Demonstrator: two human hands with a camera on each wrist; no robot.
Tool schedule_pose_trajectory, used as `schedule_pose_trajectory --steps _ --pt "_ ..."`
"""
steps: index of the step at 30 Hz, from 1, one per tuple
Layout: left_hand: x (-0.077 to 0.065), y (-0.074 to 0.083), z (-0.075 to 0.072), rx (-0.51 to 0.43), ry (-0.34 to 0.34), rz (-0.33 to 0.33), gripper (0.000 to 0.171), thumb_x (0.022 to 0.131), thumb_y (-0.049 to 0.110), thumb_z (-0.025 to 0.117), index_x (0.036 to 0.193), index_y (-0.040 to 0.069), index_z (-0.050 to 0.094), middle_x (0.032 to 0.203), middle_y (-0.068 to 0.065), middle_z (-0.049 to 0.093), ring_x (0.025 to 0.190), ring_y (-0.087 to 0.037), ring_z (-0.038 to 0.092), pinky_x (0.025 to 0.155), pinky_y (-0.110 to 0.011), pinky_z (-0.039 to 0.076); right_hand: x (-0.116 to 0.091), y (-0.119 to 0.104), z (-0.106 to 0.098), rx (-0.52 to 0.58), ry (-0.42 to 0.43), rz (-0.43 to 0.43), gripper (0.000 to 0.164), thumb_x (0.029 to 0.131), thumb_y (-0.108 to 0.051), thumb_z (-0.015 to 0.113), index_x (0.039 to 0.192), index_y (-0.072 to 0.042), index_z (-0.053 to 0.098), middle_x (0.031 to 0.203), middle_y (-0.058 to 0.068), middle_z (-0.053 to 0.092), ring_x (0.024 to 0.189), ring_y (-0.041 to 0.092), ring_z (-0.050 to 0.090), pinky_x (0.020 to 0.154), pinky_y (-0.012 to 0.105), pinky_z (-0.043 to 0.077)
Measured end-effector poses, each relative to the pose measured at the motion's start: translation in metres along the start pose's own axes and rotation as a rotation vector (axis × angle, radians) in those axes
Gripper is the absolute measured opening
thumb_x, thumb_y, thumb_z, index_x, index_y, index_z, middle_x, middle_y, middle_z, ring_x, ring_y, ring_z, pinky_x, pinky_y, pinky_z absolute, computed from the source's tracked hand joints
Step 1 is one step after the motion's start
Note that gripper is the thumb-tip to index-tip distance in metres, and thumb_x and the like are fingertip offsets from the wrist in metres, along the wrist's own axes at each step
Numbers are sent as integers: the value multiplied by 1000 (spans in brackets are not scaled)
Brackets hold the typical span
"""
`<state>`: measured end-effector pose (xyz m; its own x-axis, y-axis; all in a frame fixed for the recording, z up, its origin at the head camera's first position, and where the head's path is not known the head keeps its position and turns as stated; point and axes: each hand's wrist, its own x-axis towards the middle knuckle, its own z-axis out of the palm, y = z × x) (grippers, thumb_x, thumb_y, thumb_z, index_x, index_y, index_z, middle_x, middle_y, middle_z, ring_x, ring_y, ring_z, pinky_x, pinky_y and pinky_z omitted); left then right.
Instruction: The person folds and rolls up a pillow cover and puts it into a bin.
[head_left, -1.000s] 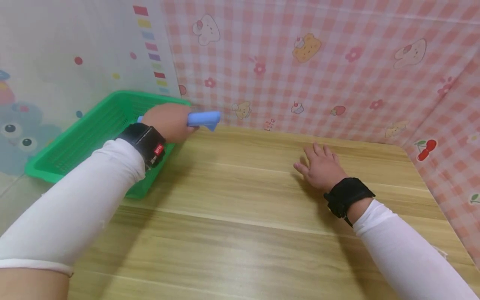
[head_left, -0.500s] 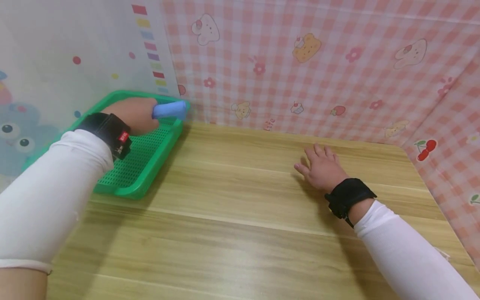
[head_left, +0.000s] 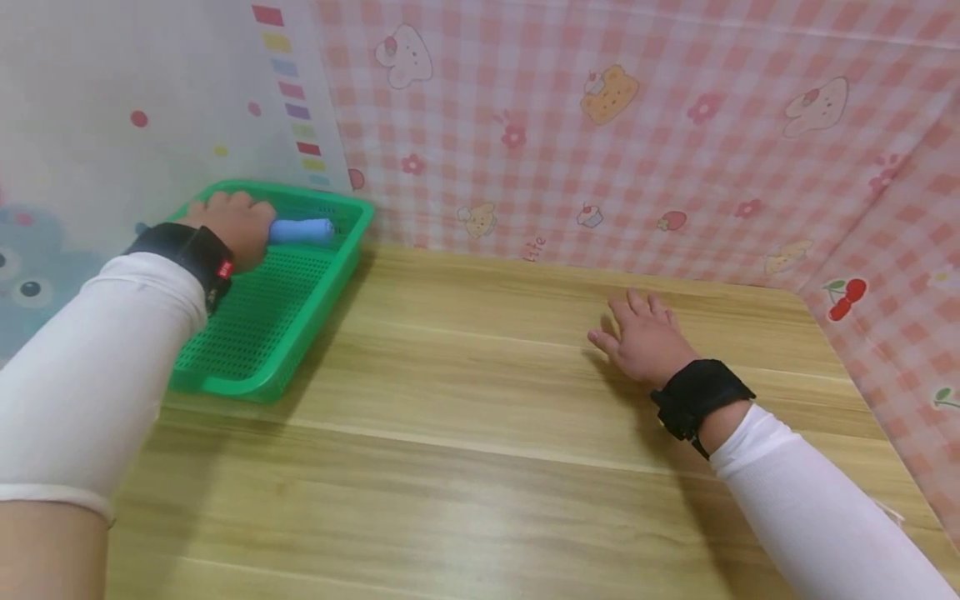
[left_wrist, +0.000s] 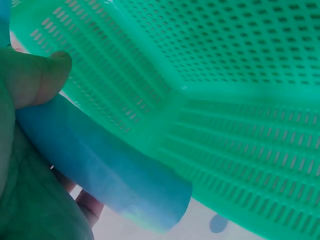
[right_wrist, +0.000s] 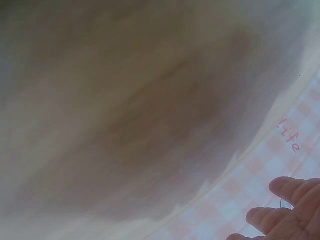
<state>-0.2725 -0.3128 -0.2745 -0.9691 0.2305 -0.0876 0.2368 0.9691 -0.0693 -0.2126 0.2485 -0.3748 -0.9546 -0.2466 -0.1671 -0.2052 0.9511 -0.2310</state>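
My left hand [head_left: 234,227] is over the far part of the green plastic basket [head_left: 300,337], gripping a smooth blue tube-shaped object [head_left: 302,232]. One end of the blue object sticks out to the right of the fist; the hand hides the rest. In the left wrist view the thumb lies along the blue object [left_wrist: 105,155], and fingertips show on its other side. The slotted walls of the basket [left_wrist: 165,125] are close behind it. My right hand [head_left: 647,340] rests low at the wooden table with its fingers spread, holding nothing; its fingertips [right_wrist: 280,187] show in the right wrist view.
The wooden table [head_left: 480,450] meets a pink checked wall covering [head_left: 525,100] at the back and right. A pale wall [head_left: 180,75] with cartoon prints stands behind the basket at the left. A small white thing [head_left: 889,510] lies by the right forearm.
My left hand has moved left and down with the blue object, from the basket's right rim to over its inside. The right hand has stayed in place.
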Motion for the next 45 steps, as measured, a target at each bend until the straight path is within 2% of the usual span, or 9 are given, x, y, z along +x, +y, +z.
schedule_pose_trajectory --steps 8,15,20,23,28,35,40,43,45 --pt "9 -22 25 74 5 3 7 99 3 44 105 0 48 98 -25 46 91 -45 42 77 -61 42 -2 1 -2 4 5 -6 78 109 -55 43 164 -1 27 171 33 12 157 60 4 125 74 7" --pt "10 -31 30 76 -81 38 25 94 -4 56 119 0 56 106 -31 47 93 -47 42 64 -56 49 -1 1 -6 -4 1 -14 81 109 -59 41 165 -2 25 172 33 10 157 60 3 125 75 6" --pt "6 -29 31 121 -112 50 45 83 -9 66 126 0 60 115 -37 53 101 -55 50 70 -67 53 1 2 -7 -17 1 -23 83 108 -62 38 164 -2 26 171 34 10 156 62 2 123 77 7" --pt "4 -26 32 137 -138 53 49 79 -10 67 126 -1 60 120 -40 54 108 -61 52 78 -74 52 0 2 -8 -28 -1 -25 83 108 -62 37 164 -2 25 171 34 9 156 62 1 122 78 8" --pt "5 -25 41 139 -157 63 44 79 -10 67 121 0 63 117 -38 57 107 -60 54 79 -76 52 -1 1 -10 -20 -5 -18 82 109 -60 40 164 -2 26 172 34 8 156 61 1 122 78 7" --pt "9 -32 57 150 -192 90 43 75 -9 71 116 4 66 116 -35 61 105 -57 57 81 -75 52 0 3 -9 -18 -11 -5 82 109 -60 41 164 -1 26 172 33 8 157 60 1 122 78 6" --pt "15 -34 64 105 -208 86 12 88 0 60 96 8 63 94 -23 67 86 -45 64 72 -65 55 0 2 -11 -11 -24 0 84 108 -61 40 165 -2 24 172 32 6 157 60 -2 123 77 5" --pt "16 -33 67 50 -222 74 7 92 5 55 89 9 60 84 -16 66 77 -38 63 68 -58 55 1 0 -11 -12 -27 1 84 108 -62 39 166 -2 23 173 32 5 157 59 -3 124 76 4" --pt "6 -21 58 17 -230 52 8 94 6 52 88 8 59 82 -15 66 77 -37 63 70 -57 54 1 0 -11 -12 -27 1 84 108 -61 39 166 -2 23 173 32 5 158 59 -3 124 76 4"
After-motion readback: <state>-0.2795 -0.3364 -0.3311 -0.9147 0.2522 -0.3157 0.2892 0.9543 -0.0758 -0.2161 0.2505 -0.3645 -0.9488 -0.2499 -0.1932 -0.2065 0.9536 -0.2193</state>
